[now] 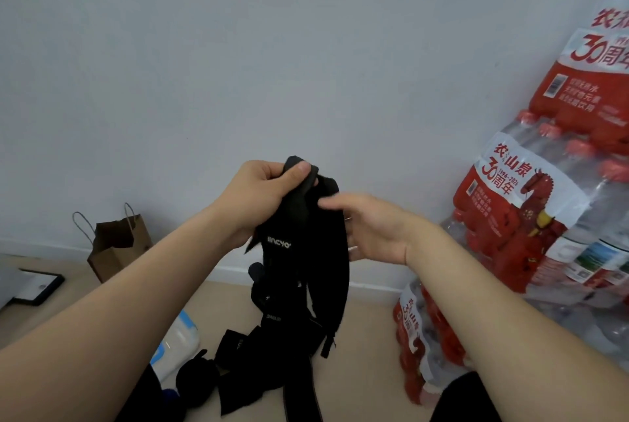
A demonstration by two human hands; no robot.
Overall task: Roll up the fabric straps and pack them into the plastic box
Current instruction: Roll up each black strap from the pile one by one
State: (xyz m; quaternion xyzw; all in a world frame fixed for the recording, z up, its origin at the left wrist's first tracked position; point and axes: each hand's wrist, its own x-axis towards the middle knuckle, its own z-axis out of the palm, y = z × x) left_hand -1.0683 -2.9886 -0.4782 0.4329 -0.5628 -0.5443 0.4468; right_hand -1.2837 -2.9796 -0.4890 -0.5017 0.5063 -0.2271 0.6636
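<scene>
A long black fabric strap [306,234] with white lettering hangs in front of me, raised to about chest height. My left hand [258,193] pinches its top end between thumb and fingers. My right hand [371,227] is beside the strap on the right, its fingers reaching behind the fabric, so its hold is hidden. Several more black straps [245,374] lie in a heap on the floor below. The plastic box [177,340], white with blue clips, sits on the floor at lower left, partly hidden by my left forearm.
Stacked shrink-wrapped packs of water bottles [531,224] with red labels fill the right side. A brown paper bag [115,244] stands against the white wall at left. A black-framed flat panel [34,285] lies on the wooden floor at far left.
</scene>
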